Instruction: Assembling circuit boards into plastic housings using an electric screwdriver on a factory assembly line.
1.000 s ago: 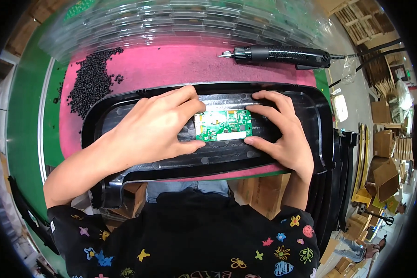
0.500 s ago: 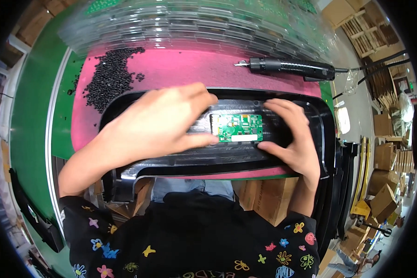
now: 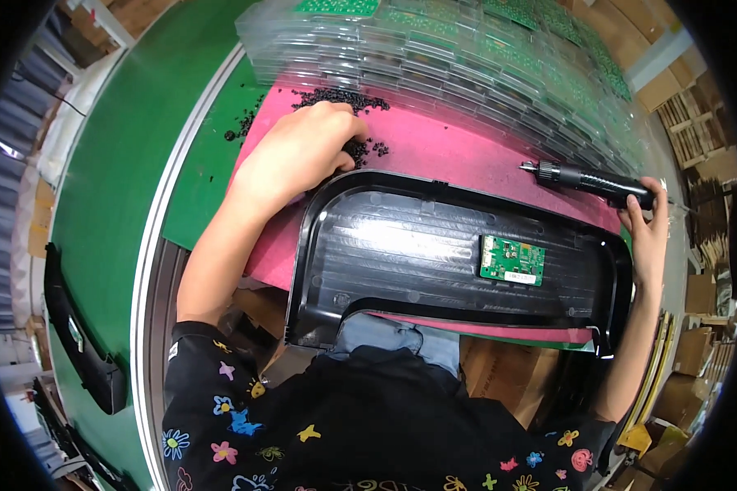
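Observation:
My left hand [image 3: 309, 149] reaches into a pile of small black screws [image 3: 344, 100] on the pink mat. Its fingers are curled down and closed among them, and what lies between the fingertips is hidden. At the right, my right hand [image 3: 648, 225] has its thumb and fingers around the rear end of a black electric screwdriver [image 3: 590, 180], whose bit points left. In front of me lies a long black plastic housing [image 3: 401, 270], open side up. A small green circuit board [image 3: 513, 261] rests inside it, right of the middle, touched by neither hand.
Stacked clear plastic trays [image 3: 434, 74] holding green boards stand along the back of the pink mat [image 3: 458, 155]. On the green surface [image 3: 131, 164] at the left lies another black plastic part [image 3: 82, 335]. Cardboard boxes [image 3: 700, 344] and pallets are farther right.
Both hands have left the circuit board in the housing. My left hand moved up and left to the screws; my right hand went right and took hold of the electric screwdriver. The view has turned.

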Demonstrator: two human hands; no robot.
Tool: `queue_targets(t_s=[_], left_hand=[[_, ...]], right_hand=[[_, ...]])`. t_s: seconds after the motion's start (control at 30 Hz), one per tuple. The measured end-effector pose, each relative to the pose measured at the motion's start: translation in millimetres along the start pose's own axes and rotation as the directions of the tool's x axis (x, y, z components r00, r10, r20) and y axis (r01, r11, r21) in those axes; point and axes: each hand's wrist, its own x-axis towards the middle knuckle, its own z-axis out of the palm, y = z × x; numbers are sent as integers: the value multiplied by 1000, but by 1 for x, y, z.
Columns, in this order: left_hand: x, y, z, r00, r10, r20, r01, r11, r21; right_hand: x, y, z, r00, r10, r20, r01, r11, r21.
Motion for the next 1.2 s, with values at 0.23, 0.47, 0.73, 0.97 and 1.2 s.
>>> queue_targets(t_s=[0.23, 0.47, 0.73, 0.97, 1.2], left_hand=[[6, -21, 18, 992, -13, -126, 10, 1000, -29], [18, 7, -3, 964, -43, -262, -17, 975, -223], [33, 98, -15, 896, 259, -361, -436, 664, -607], [26, 117, -12, 943, 273, -191, -320, 577, -752], [28, 110, -11, 953, 276, -124, -273, 602, -751]], right_hand=[[5, -58, 99, 958, -267, -106, 282, 801, 528], [3, -81, 109, 979, -199, -31, 71, 198, 978], [-55, -133, 89, 957, -289, 3, -40, -120, 992], [-74, -137, 71, 963, -249, -103, 69, -140, 988], [-84, -142, 55, 906, -329, -265, 243, -106, 964]])
